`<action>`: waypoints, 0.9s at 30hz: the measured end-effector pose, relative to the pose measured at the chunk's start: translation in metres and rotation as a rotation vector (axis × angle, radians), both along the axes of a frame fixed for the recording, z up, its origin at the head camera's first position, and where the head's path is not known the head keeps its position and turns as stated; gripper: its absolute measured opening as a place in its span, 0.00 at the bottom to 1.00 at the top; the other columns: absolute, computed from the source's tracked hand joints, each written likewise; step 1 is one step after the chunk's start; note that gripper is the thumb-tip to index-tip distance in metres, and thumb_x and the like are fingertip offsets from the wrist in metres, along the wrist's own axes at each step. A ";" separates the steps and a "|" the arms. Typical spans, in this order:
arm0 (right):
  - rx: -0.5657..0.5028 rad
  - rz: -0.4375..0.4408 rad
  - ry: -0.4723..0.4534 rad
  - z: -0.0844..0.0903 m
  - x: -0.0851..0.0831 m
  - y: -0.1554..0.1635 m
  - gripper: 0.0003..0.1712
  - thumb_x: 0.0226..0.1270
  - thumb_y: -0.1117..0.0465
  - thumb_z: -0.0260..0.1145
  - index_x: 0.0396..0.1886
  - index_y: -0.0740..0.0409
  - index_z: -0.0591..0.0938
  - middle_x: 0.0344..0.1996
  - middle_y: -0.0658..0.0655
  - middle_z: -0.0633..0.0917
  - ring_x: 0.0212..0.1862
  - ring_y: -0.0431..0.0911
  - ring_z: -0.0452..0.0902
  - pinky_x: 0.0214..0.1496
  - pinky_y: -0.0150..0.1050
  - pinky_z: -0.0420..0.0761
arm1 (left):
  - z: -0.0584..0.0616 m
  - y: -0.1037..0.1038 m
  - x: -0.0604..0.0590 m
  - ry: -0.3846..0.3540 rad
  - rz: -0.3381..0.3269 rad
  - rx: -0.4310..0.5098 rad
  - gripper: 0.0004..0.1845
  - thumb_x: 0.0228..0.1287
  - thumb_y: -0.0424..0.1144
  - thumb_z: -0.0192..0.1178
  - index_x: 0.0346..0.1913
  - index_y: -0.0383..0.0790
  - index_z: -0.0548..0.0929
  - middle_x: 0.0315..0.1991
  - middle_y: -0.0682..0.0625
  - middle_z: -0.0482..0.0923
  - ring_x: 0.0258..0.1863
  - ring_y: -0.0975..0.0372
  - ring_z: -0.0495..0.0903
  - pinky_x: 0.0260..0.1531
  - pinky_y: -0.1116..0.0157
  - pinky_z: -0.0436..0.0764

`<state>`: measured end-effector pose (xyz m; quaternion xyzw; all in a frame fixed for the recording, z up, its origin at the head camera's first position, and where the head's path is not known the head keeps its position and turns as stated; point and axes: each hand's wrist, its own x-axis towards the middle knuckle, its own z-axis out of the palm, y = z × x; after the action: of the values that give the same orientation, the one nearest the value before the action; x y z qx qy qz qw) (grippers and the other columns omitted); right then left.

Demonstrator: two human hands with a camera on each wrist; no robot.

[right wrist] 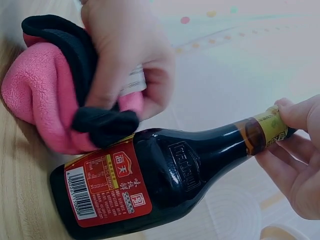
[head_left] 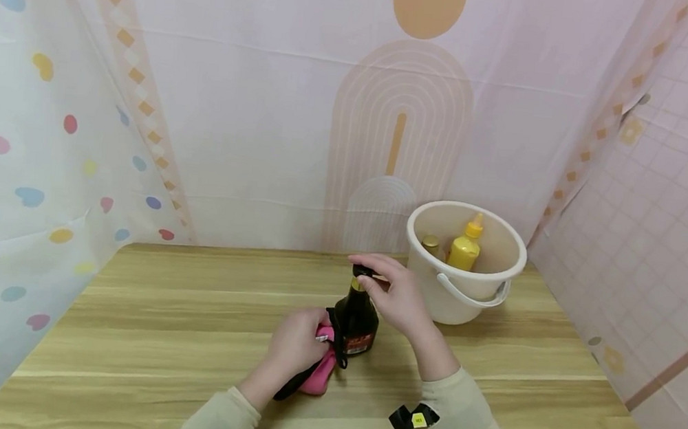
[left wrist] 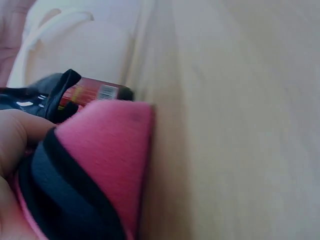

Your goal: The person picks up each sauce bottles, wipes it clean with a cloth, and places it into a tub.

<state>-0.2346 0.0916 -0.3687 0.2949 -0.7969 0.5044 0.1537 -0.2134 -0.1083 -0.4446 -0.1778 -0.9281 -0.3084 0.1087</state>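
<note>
A dark soy sauce bottle with a red label and a barcode stands upright on the table. My right hand pinches its neck at the cap, thumb on one side and fingers on the other. Bunched in my left hand is a pink cleaning cloth with a black edge and a small white tag. Part of this cloth touches the bottle's side near the label. In the left wrist view, the pink cloth covers much of the bottle, leaving a strip of red label visible.
A white bucket with a handle stands at the back right, close behind my right hand. Inside are a yellow squeeze bottle and a gold-capped bottle. Printed curtains rise behind the wooden table and along both sides.
</note>
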 end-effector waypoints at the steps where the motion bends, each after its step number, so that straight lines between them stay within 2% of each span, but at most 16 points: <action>1: 0.003 -0.001 0.003 0.000 0.000 0.000 0.18 0.68 0.68 0.65 0.57 0.54 0.84 0.54 0.51 0.83 0.56 0.46 0.78 0.51 0.39 0.81 | -0.002 0.000 -0.001 -0.018 0.003 -0.011 0.12 0.40 0.26 0.66 0.26 0.46 0.77 0.21 0.58 0.72 0.21 0.63 0.67 0.20 0.65 0.67; 4: 0.005 -0.003 0.006 -0.001 0.001 -0.001 0.18 0.68 0.67 0.65 0.57 0.53 0.84 0.54 0.50 0.83 0.55 0.45 0.79 0.50 0.39 0.81 | -0.004 -0.001 -0.003 -0.052 0.010 -0.032 0.12 0.40 0.27 0.66 0.27 0.46 0.78 0.21 0.57 0.72 0.22 0.62 0.67 0.21 0.64 0.68; 9: 0.009 0.004 0.013 0.000 0.000 -0.002 0.18 0.68 0.68 0.65 0.57 0.55 0.84 0.54 0.51 0.83 0.56 0.46 0.78 0.50 0.39 0.81 | 0.000 -0.001 -0.005 -0.089 0.004 -0.099 0.11 0.40 0.28 0.65 0.24 0.47 0.76 0.20 0.58 0.71 0.21 0.62 0.68 0.22 0.62 0.69; 13: 0.001 -0.001 -0.012 0.000 0.000 0.000 0.18 0.68 0.67 0.65 0.57 0.55 0.83 0.54 0.52 0.83 0.56 0.47 0.78 0.51 0.40 0.81 | 0.004 0.001 -0.008 -0.094 -0.035 -0.154 0.11 0.41 0.29 0.65 0.22 0.49 0.75 0.18 0.58 0.70 0.20 0.62 0.66 0.21 0.63 0.68; 17: -0.010 -0.011 -0.031 0.000 0.001 0.001 0.18 0.69 0.66 0.65 0.58 0.54 0.83 0.55 0.53 0.83 0.57 0.48 0.78 0.51 0.42 0.81 | 0.008 -0.001 -0.009 -0.112 -0.092 -0.148 0.12 0.40 0.28 0.66 0.22 0.49 0.76 0.19 0.59 0.71 0.21 0.63 0.68 0.21 0.64 0.68; 22: -0.018 -0.007 -0.033 -0.001 0.001 0.001 0.18 0.69 0.66 0.65 0.58 0.56 0.83 0.55 0.54 0.83 0.57 0.49 0.78 0.52 0.43 0.81 | 0.021 -0.009 -0.007 -0.145 -0.129 -0.035 0.11 0.42 0.28 0.67 0.26 0.47 0.79 0.23 0.58 0.74 0.23 0.63 0.70 0.25 0.64 0.71; 27: -0.001 -0.018 -0.032 0.000 0.002 0.000 0.19 0.68 0.66 0.65 0.58 0.53 0.84 0.55 0.52 0.83 0.56 0.47 0.78 0.51 0.39 0.81 | 0.052 -0.017 0.000 -0.096 -0.061 0.204 0.11 0.47 0.31 0.70 0.33 0.47 0.83 0.30 0.56 0.81 0.31 0.61 0.76 0.34 0.61 0.75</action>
<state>-0.2327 0.0919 -0.3682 0.2793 -0.8016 0.5081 0.1457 -0.2130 -0.1252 -0.3929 -0.1787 -0.8903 -0.4125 0.0722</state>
